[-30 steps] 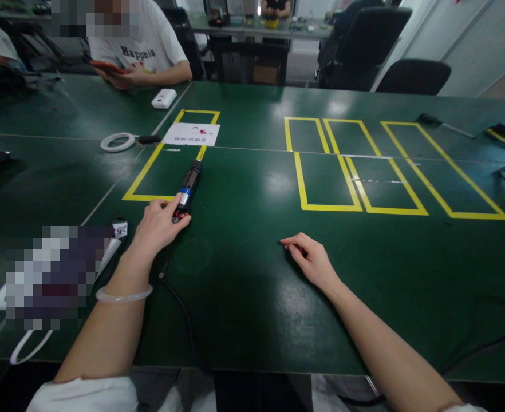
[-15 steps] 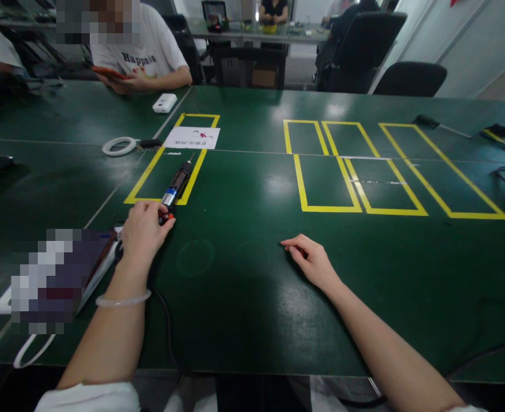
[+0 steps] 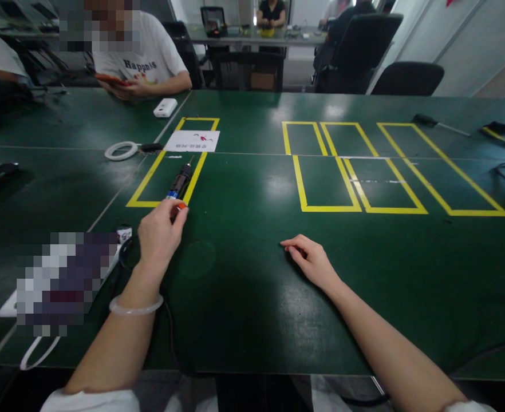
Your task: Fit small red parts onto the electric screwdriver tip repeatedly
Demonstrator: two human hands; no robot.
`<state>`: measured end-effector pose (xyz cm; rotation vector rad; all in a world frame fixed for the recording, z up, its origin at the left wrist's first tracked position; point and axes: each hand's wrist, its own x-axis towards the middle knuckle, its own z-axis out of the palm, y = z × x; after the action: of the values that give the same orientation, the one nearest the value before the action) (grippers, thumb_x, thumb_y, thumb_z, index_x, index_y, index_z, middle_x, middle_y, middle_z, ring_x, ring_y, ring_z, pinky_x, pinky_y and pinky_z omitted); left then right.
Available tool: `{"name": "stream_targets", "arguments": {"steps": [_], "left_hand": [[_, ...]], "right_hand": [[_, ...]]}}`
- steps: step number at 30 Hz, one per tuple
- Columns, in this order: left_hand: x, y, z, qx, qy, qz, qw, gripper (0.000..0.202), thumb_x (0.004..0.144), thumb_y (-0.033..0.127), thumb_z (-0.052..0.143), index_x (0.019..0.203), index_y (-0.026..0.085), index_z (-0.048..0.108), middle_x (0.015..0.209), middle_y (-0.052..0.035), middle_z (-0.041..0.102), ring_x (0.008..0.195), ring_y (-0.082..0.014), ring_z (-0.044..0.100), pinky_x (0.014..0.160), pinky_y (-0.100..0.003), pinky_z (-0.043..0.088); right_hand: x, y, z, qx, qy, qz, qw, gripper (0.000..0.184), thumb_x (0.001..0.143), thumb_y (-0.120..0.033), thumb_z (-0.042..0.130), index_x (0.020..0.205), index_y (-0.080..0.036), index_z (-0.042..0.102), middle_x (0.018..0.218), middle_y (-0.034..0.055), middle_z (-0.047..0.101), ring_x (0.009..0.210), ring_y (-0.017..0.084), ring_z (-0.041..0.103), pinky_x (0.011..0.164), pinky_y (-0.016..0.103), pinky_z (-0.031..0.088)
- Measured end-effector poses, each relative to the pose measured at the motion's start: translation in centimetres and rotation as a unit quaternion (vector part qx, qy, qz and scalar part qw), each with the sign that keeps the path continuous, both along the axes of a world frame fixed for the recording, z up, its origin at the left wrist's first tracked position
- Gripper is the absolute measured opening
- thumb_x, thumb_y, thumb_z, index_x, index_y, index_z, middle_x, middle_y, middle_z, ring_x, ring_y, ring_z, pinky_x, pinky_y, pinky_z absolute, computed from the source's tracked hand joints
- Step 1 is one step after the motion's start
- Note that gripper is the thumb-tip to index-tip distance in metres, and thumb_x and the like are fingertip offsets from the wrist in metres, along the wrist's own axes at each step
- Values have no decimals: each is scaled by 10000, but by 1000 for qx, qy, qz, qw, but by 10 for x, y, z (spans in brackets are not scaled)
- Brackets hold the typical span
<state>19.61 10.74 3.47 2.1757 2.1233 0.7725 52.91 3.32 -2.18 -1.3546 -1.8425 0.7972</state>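
An electric screwdriver with a black front and a blue-silver body lies in the left yellow tape frame, its bit toward the far side. My left hand is closed at its rear end. A small orange-red piece shows between thumb and finger; whether it belongs to the screwdriver I cannot tell. The hand hides the tool's rear. My right hand rests on the green table, index finger stretched out and the others loosely bent, holding nothing visible.
Beyond the screwdriver lies a white paper card. Left of it are a coiled white cable and a small white box. A white power strip lies at near left, a thin screwdriver at far right. A co-worker sits opposite.
My left hand has moved a little to the right, and the orange-red piece has shifted right with it. The screwdriver and my right hand have stayed nearly in place.
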Motion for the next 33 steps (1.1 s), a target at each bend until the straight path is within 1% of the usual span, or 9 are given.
{"name": "stream_targets", "arguments": {"steps": [3, 6, 11, 14, 17, 20, 25, 27, 33], "left_hand": [[45, -12, 2, -109, -160, -194, 962, 321, 912, 407, 502, 1097, 190, 650, 1080, -57, 672, 924, -167, 631, 845, -296, 489], [87, -25, -8, -240, -258, -299, 887, 287, 886, 384, 551, 1073, 196, 661, 1035, -53, 673, 877, -149, 634, 750, -266, 505], [112, -34, -33, -354, -394, -317, 787, 296, 823, 372, 662, 1011, 154, 594, 942, -52, 668, 851, -143, 628, 780, -281, 507], [109, -34, -40, -380, -416, -319, 762, 285, 838, 373, 651, 995, 140, 607, 976, -60, 666, 884, -146, 630, 821, -291, 494], [109, -35, -40, -394, -427, -319, 748, 288, 839, 377, 652, 991, 137, 608, 965, -58, 667, 885, -151, 633, 825, -296, 492], [111, -37, -37, -381, -423, -324, 755, 285, 842, 370, 651, 999, 144, 577, 944, -47, 660, 873, -146, 633, 814, -294, 500], [112, -43, -34, -232, -271, -389, 849, 256, 840, 265, 651, 1073, 183, 582, 1059, -46, 619, 925, -145, 605, 793, -275, 501], [112, -45, -35, -162, -206, -414, 872, 196, 872, 222, 600, 1065, 189, 582, 1050, -41, 612, 944, -144, 591, 829, -282, 492], [112, -47, -41, -74, -143, -446, 880, 146, 941, 234, 503, 1033, 184, 606, 999, -40, 648, 955, -145, 603, 872, -287, 478]], "right_hand": [[0, -1, 1, 0, 5, 5, 1000, 245, 935, -181, 491, 1054, -207, 703, 849, 29, 641, 695, 144, 562, 640, 267, 425], [0, -2, 1, 3, 16, 11, 1000, 237, 938, -191, 496, 1067, -207, 693, 836, 25, 620, 695, 139, 550, 639, 264, 425], [-4, -3, -2, -2, 70, 64, 995, 307, 908, -203, 558, 1212, -223, 596, 915, 27, 623, 746, 137, 560, 654, 256, 454], [-9, -4, -3, -8, 76, 93, 993, 352, 872, -224, 625, 1219, -229, 569, 938, 28, 625, 761, 140, 569, 656, 259, 462], [-14, -5, -2, -11, 68, 93, 993, 255, 874, -231, 628, 1127, -220, 599, 893, 23, 618, 738, 138, 568, 645, 258, 455], [-17, -5, -2, -26, 72, 73, 994, 154, 887, -240, 613, 1038, -206, 616, 826, 12, 612, 698, 133, 557, 631, 256, 447], [-16, -4, -4, -95, 121, 33, 988, 158, 887, -303, 628, 997, -191, 628, 825, 20, 661, 711, 141, 589, 631, 259, 438], [-15, -3, -4, -119, 150, 29, 981, 182, 878, -334, 641, 977, -182, 632, 813, 23, 669, 716, 146, 599, 638, 263, 439], [-16, -2, -2, -155, 196, 48, 967, 237, 899, -406, 601, 913, -172, 636, 756, 31, 684, 696, 155, 613, 664, 285, 451]]}}
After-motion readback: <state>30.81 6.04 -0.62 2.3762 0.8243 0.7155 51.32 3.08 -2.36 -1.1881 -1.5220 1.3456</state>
